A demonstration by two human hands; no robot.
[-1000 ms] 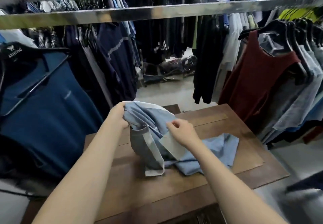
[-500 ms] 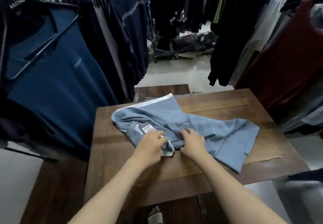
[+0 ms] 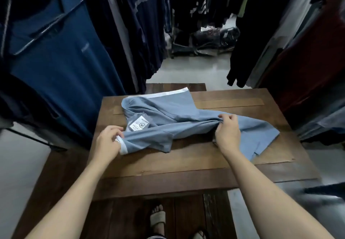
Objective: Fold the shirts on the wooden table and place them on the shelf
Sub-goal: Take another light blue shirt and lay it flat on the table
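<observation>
Both bare forearms reach forward over a wooden table (image 3: 186, 167). The left hand (image 3: 109, 141) pinches the white-edged sleeve of a light blue shirt (image 3: 168, 111), fingers curled round the cuff. The right hand (image 3: 227, 132) grips a bunched fold near the shirt's middle. The shirt lies crumpled across the tabletop, a white label (image 3: 140, 124) showing. Dark hanging clothes (image 3: 61, 61) crowd both sides above a pale floor (image 3: 192, 68). Below the table's near edge, what looks like a sandalled foot (image 3: 157, 218).

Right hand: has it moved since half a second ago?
Yes. The right hand has shifted rightward across the wooden table, away from the left hand, gripping the light blue shirt.
</observation>
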